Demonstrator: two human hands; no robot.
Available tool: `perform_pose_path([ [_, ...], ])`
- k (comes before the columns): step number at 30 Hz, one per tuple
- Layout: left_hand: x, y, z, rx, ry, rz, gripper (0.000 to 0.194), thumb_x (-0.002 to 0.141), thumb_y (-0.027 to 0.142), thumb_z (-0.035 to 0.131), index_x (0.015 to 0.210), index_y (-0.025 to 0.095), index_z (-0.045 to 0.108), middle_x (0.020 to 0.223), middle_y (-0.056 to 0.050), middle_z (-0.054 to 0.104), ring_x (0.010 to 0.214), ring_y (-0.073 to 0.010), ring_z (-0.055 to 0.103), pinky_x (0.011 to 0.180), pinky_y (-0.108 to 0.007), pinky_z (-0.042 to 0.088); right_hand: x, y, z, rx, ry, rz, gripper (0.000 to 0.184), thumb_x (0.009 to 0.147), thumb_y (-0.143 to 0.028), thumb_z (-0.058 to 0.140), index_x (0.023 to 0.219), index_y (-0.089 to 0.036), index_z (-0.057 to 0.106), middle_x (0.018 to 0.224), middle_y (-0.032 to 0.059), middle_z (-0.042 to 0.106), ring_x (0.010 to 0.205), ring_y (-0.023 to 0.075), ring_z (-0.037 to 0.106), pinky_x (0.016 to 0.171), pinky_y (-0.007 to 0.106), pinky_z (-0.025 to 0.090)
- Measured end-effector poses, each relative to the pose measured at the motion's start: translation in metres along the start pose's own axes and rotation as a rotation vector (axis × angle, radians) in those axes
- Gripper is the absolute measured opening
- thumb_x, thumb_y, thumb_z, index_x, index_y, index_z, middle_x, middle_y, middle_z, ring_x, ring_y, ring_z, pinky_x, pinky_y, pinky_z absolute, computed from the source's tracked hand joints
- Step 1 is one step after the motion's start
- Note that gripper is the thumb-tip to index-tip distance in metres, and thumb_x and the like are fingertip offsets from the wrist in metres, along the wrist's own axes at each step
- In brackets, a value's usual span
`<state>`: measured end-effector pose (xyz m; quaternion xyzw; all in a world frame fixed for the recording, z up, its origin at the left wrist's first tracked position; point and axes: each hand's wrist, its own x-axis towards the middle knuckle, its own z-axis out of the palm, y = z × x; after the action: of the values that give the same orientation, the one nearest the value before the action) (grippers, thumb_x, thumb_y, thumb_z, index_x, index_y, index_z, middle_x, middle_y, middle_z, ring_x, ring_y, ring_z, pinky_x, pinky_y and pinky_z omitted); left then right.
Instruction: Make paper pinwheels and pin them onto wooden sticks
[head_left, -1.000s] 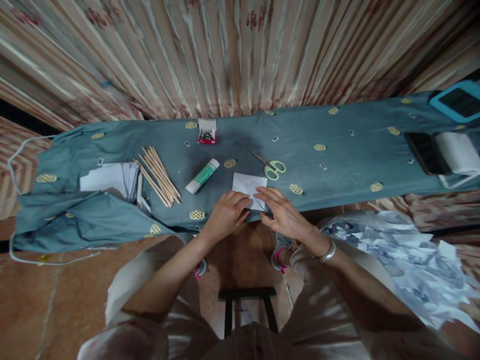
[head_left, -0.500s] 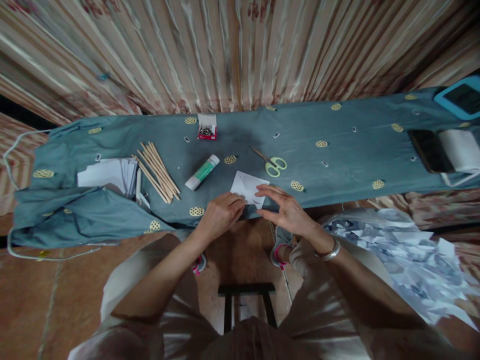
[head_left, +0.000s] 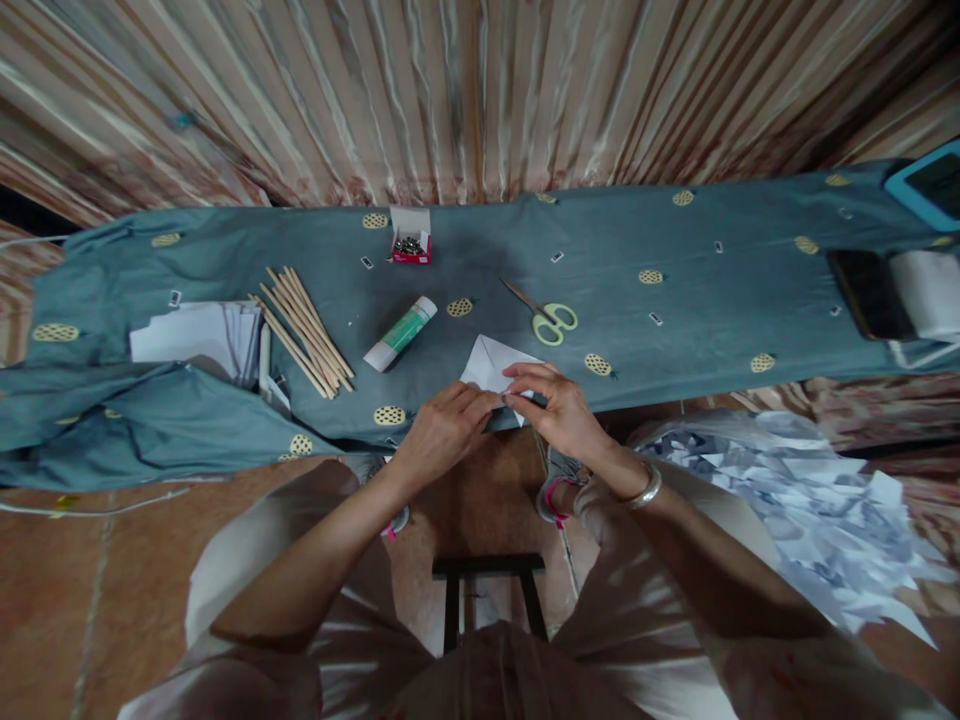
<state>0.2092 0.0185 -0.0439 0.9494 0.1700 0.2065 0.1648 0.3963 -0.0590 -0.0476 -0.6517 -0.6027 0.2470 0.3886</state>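
Observation:
A small white sheet of paper [head_left: 484, 363], creased and partly folded, lies at the front edge of the cloth-covered table. My left hand [head_left: 446, 425] is closed on its near left side, thumb and fingers pressed together. From the right, my right hand [head_left: 556, 408] pinches the paper's near part, its fingertips meeting the left ones. The fingers hide some of the lower edge. Just beyond the paper are scissors [head_left: 553, 320] with pale green handles, blades pointing away to the left. A green and white glue stick [head_left: 401, 334] lies left of the paper.
Several wooden sticks [head_left: 306, 335] lie beside a stack of white paper [head_left: 196, 335] on the left. An opened red box [head_left: 410, 250] holds small metal pieces. A dark phone [head_left: 870, 295] and a blue-framed device [head_left: 911, 190] are at the right. A bag of paper pieces [head_left: 810, 510] stands below.
My right hand has moved left and closed on the paper, its fingertips now meeting those of my left hand. The whole view has shifted slightly.

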Motion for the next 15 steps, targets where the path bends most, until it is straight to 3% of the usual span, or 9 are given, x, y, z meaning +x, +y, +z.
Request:
perform_pose_path([
  [15, -0.0007, -0.0024, 0.0038, -0.038, 0.041, 0.026, 0.02, 0.096, 0.018, 0.049, 0.1, 0.014, 0.067, 0.097, -0.008, 0.07, 0.09, -0.0183, 0.062, 0.079, -0.031, 0.055, -0.0022, -0.0022, 0.0015, -0.087, 0.048, 0.011, 0.006, 0.085, -0.025, 0.066, 0.081, -0.021, 0.067, 0.115, 0.0086, 0.069, 0.108, 0.0251, 0.062, 0.097, 0.045, 0.046],
])
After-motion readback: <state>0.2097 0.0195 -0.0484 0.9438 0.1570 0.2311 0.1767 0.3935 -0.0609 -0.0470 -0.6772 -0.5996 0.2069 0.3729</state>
